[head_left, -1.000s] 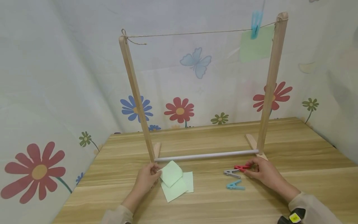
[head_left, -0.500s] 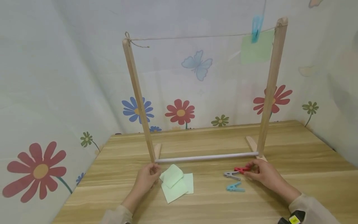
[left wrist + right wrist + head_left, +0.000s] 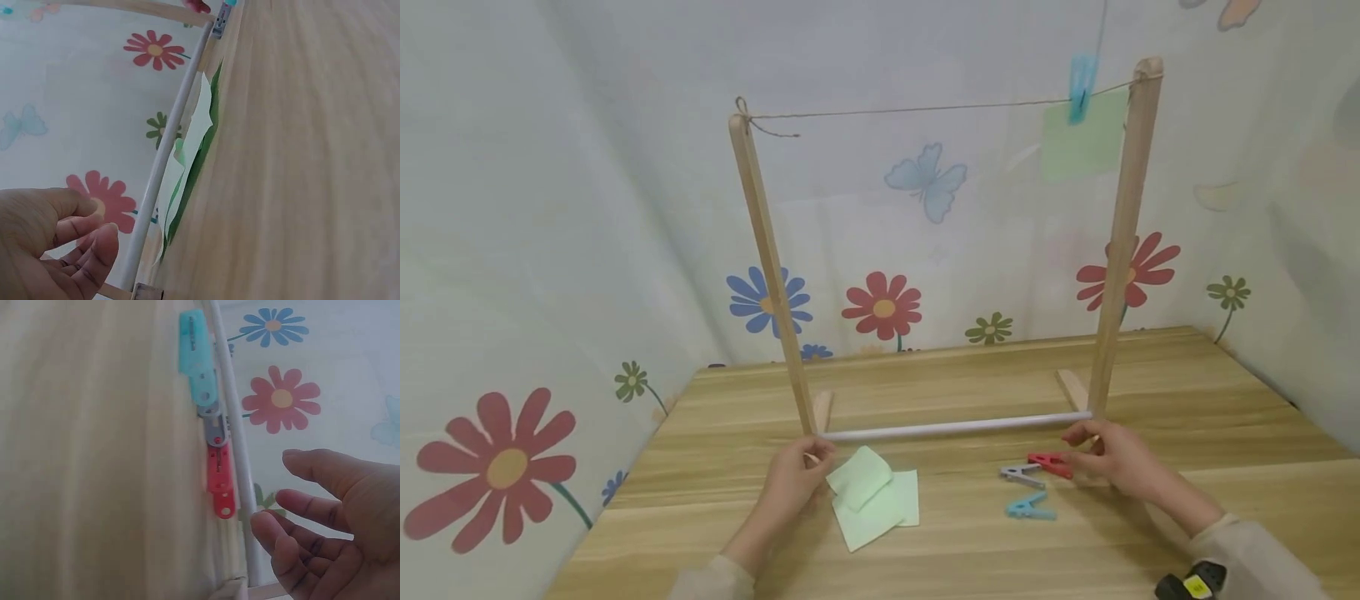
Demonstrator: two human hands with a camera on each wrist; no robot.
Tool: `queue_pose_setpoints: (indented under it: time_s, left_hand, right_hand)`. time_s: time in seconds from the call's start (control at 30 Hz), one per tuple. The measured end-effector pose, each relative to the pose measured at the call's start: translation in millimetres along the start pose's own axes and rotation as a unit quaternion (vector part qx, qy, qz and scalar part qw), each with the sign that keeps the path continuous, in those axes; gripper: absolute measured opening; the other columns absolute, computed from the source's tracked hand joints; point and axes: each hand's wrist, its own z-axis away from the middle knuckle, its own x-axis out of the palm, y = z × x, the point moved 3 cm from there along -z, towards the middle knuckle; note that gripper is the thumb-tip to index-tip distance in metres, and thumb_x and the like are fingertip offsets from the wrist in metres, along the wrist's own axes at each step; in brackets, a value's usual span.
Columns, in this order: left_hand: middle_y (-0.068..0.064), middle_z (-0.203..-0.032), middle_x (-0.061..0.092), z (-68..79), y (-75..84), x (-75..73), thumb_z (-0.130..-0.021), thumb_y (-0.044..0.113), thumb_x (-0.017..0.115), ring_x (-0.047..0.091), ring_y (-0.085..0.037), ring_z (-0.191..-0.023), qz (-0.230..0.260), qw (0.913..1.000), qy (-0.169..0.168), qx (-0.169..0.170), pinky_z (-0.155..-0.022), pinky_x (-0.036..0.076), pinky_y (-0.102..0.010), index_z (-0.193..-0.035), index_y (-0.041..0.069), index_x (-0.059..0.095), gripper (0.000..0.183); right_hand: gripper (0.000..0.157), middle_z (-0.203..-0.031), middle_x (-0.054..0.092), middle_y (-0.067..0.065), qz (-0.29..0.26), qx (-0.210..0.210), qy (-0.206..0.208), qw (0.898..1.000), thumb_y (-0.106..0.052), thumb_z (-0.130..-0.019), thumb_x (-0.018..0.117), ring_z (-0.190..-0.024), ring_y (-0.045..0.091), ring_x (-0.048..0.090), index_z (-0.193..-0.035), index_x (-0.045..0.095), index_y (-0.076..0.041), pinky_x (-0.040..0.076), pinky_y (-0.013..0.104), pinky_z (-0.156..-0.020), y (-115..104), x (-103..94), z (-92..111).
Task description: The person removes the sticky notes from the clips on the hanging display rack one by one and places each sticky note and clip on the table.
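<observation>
My left hand [image 3: 797,477] hovers beside a small pile of light green paper squares [image 3: 874,521], its fingers loosely bent. In the left wrist view nothing lies between thumb and fingers, and the top paper [image 3: 175,169] curls up off the others. My right hand [image 3: 1116,460] is just right of a red clothespin [image 3: 1051,465], thumb and fingers parted around nothing. Close to the red one lie a grey clothespin [image 3: 1022,475] and a light blue clothespin [image 3: 1032,506]. The right wrist view lines up the blue, grey and red clothespin [image 3: 220,478] in a row.
A wooden frame with a left post [image 3: 771,275], a right post [image 3: 1126,242] and a white bottom rod [image 3: 958,427] stands behind the hands. From its string [image 3: 895,110] hangs a green paper [image 3: 1084,142] under a blue clothespin [image 3: 1081,87]. A flower-printed cloth surrounds the table [image 3: 955,558].
My right hand has let go of the red clothespin and drawn slightly right; that clothespin now lies turned on the table. My left hand has barely moved. The head view has tilted up a little.
</observation>
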Motion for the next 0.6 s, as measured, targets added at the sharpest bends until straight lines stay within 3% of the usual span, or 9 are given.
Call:
queue_pose_setpoints:
  time_s: [0.27,0.6]
  left_hand:
    - [-0.007,-0.09,0.062,0.6,21.3,2.6,-0.088,0.005,0.065,0.058,-0.015,-0.06,-0.025,0.9992,-0.01,0.028,-0.045,0.052,-0.025,-0.103,0.003,0.065,0.015]
    - [-0.01,-0.09,0.06,-4.5,61.5,6.4,-0.088,0.004,0.066,0.055,-0.015,-0.059,-0.006,0.997,-0.039,0.066,-0.044,0.054,-0.032,-0.103,0.003,0.065,0.016]
  right_hand:
    - [0.029,-0.102,0.069,0.014,0.004,-0.013,0.01,1.0,-0.02,-0.088,0.069,-0.075,0.005,0.052,-0.107,0.065,0.001,0.047,0.019,-0.058,-14.6,-17.7,-5.5]
    - [0.031,-0.102,0.066,0.012,-0.001,-0.016,0.016,1.0,-0.021,-0.09,0.067,-0.075,0.005,0.053,-0.113,0.062,0.0,0.05,0.022,-0.056,-36.5,-49.1,-13.0]
